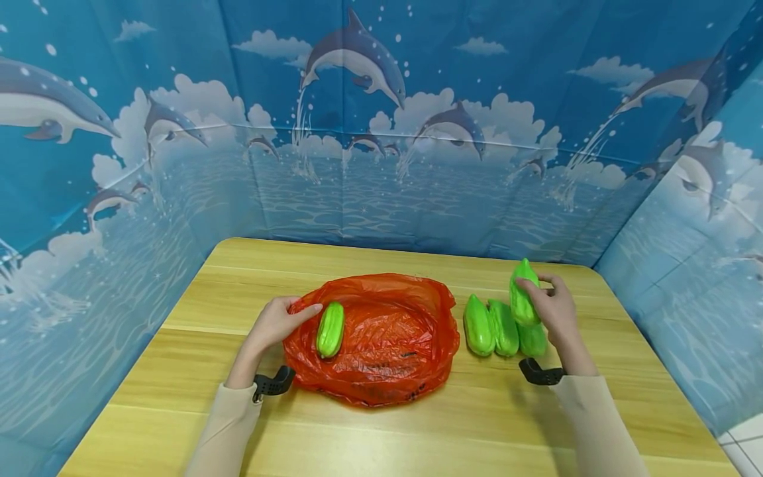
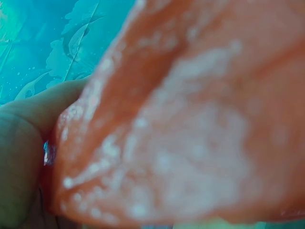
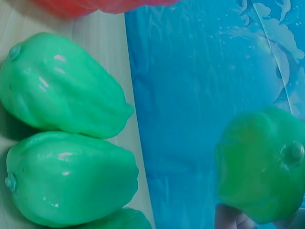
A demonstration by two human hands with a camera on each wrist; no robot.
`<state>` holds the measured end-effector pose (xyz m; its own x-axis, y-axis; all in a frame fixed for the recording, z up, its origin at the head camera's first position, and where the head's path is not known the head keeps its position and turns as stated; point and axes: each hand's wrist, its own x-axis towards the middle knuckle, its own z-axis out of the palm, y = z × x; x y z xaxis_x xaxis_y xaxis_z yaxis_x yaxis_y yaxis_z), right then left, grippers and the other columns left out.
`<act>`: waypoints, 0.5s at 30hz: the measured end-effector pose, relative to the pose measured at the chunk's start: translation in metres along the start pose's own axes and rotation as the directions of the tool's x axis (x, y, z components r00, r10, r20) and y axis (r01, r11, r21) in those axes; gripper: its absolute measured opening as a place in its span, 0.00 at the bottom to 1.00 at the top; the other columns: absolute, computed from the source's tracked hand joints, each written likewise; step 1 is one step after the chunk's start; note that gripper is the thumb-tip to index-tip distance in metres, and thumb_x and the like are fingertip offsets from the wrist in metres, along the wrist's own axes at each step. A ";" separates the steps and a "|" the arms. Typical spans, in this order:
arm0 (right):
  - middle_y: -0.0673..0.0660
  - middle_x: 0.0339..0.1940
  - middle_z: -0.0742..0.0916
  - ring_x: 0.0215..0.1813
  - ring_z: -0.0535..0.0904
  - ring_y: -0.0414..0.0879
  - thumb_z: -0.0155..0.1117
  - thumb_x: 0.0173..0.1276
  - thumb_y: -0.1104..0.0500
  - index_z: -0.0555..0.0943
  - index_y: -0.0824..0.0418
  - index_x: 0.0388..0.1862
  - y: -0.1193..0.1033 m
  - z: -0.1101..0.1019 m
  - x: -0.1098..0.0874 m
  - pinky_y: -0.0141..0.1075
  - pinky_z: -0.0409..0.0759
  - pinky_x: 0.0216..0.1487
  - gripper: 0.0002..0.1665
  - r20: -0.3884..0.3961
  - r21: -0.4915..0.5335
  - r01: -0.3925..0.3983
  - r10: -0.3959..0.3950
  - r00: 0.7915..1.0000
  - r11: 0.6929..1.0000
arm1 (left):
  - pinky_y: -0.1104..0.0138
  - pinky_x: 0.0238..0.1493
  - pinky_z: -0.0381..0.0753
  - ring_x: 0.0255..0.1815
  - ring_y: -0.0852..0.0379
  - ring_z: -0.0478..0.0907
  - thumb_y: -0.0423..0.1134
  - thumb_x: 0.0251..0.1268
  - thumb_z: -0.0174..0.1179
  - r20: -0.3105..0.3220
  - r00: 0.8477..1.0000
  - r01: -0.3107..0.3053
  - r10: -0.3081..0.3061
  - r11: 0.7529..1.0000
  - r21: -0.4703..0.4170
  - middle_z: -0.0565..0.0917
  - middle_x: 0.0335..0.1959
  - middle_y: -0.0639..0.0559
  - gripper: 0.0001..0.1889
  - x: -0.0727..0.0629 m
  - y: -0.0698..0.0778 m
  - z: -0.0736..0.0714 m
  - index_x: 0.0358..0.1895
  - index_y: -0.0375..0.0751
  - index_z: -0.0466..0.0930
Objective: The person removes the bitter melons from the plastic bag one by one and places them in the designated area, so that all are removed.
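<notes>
An opened red plastic bag is spread on the table, its rim rolled out wide. One glossy green papaya lies in its left part. My left hand pinches the bag's left rim, thumb over the inner side; red film fills most of the left wrist view. At the right, my right hand grips another green papaya with its pointed end up, raised above the table. The stem end of this papaya shows in the right wrist view. Below it a papaya is partly covered.
Two more green papayas, a left one and a middle one, lie side by side between the bag and my right hand. The wooden table ends at a blue dolphin-print curtain behind and at the sides.
</notes>
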<state>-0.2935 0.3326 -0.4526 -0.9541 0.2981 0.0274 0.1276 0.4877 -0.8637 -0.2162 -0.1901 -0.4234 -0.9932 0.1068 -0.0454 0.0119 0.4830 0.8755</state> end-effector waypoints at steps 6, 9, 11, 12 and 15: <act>0.57 0.48 0.74 0.41 0.72 0.51 0.57 0.54 0.24 0.62 0.46 0.70 0.026 0.000 0.017 0.45 0.70 0.23 0.49 -0.061 -0.038 -0.019 0.017 0.998 0.999 | 0.64 0.22 0.76 0.16 0.52 0.76 0.56 0.61 0.62 -0.001 1.000 0.004 -0.004 1.000 -0.006 0.74 0.14 0.50 0.23 0.000 0.000 0.000 0.25 0.37 0.74; 0.60 0.50 0.72 0.42 0.70 0.52 0.58 0.56 0.27 0.61 0.53 0.71 -0.013 -0.008 -0.012 0.46 0.70 0.26 0.51 -0.031 -0.001 -0.066 0.066 0.997 0.998 | 0.64 0.22 0.76 0.16 0.52 0.76 0.56 0.61 0.62 -0.002 1.000 0.003 -0.003 1.000 -0.007 0.74 0.14 0.50 0.23 0.000 0.000 0.000 0.25 0.37 0.74; 0.62 0.52 0.71 0.42 0.69 0.53 0.59 0.59 0.29 0.60 0.57 0.71 -0.034 -0.012 -0.030 0.48 0.70 0.30 0.51 -0.011 0.014 -0.073 0.073 0.997 0.997 | 0.64 0.22 0.76 0.16 0.53 0.76 0.56 0.61 0.62 -0.001 1.000 0.001 -0.001 1.000 -0.011 0.74 0.14 0.50 0.23 -0.001 0.000 0.000 0.25 0.37 0.74; 0.63 0.52 0.71 0.42 0.69 0.52 0.58 0.60 0.31 0.59 0.59 0.72 -0.042 -0.014 -0.037 0.47 0.70 0.32 0.50 -0.007 0.011 -0.069 0.069 0.998 0.998 | 0.65 0.22 0.76 0.16 0.53 0.76 0.56 0.61 0.62 0.000 1.000 0.002 -0.002 1.000 -0.013 0.73 0.14 0.50 0.24 -0.001 0.000 0.000 0.25 0.37 0.74; 0.63 0.53 0.70 0.43 0.68 0.51 0.57 0.63 0.33 0.59 0.61 0.72 -0.052 -0.016 -0.047 0.44 0.70 0.35 0.48 -0.013 -0.002 -0.066 0.066 0.998 0.998 | 0.65 0.21 0.75 0.16 0.53 0.76 0.56 0.60 0.62 0.002 1.000 0.003 -0.003 1.000 -0.021 0.73 0.14 0.50 0.24 -0.001 0.000 0.000 0.25 0.36 0.74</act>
<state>-0.2506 0.3064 -0.4003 -0.9401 0.3401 -0.0235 0.1910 0.4683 -0.8627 -0.2152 -0.1902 -0.4229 -0.9930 0.1071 -0.0492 0.0063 0.4652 0.8852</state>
